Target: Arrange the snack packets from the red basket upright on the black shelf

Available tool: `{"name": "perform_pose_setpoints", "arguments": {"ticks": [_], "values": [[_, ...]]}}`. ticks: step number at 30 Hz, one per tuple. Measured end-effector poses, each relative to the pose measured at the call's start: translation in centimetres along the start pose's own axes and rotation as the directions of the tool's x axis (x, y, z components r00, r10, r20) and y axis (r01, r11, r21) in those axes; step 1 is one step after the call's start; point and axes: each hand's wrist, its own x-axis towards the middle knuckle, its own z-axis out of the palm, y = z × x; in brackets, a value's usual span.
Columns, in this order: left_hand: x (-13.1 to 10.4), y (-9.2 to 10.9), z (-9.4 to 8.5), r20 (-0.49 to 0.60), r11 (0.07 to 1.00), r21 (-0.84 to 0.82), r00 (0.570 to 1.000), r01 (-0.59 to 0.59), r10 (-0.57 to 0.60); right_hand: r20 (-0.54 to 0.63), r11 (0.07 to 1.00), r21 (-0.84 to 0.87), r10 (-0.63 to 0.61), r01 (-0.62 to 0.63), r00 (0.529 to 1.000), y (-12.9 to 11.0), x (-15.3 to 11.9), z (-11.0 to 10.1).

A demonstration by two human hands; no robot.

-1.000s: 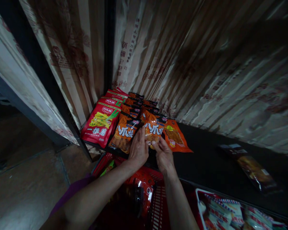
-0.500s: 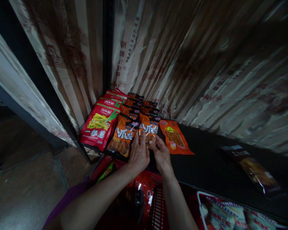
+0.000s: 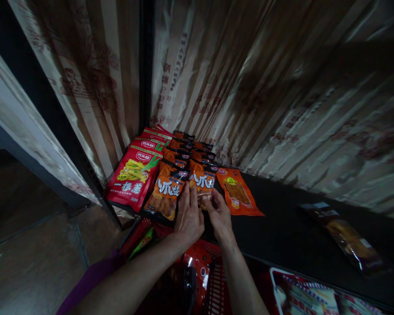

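My left hand lay flat, fingers together, on the lower edge of the front orange snack bag; my right hand pinched that same edge from the other side. The bag sat just ahead of both hands, its long axis running away from me toward the curtain. Left of it lay another orange bag; right, a flat orange packet. Both hands were equally near.

We see glossy plastic snack packets on a matt dark shelf, crinkled shiny sheeting in the upper right.
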Motion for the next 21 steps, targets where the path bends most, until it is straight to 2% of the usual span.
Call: {"name": "perform_pose_setpoints", "arguments": {"ticks": [6,11,14,21], "values": [[-0.1,-0.3,0.3,-0.030,0.999,-0.048,1.000,0.004,-0.005,-0.021,0.999,0.054,-0.001,0.002,1.000,-1.1,1.1,0.3],[0.2,-0.2,0.2,-0.042,0.997,-0.077,0.999,0.019,-0.022,0.048,0.992,0.120,0.019,-0.024,0.999,-2.1,1.7,1.2],[0.3,-0.3,0.4,-0.051,0.995,-0.096,0.998,0.017,-0.022,0.064,0.995,0.098,0.013,-0.020,0.998,-2.2,1.9,1.4],[0.3,-0.6,0.7,-0.057,0.991,-0.129,0.998,0.022,-0.030,-0.015,0.995,-0.090,-0.036,0.035,0.999,-1.3,1.9,1.4]]}}
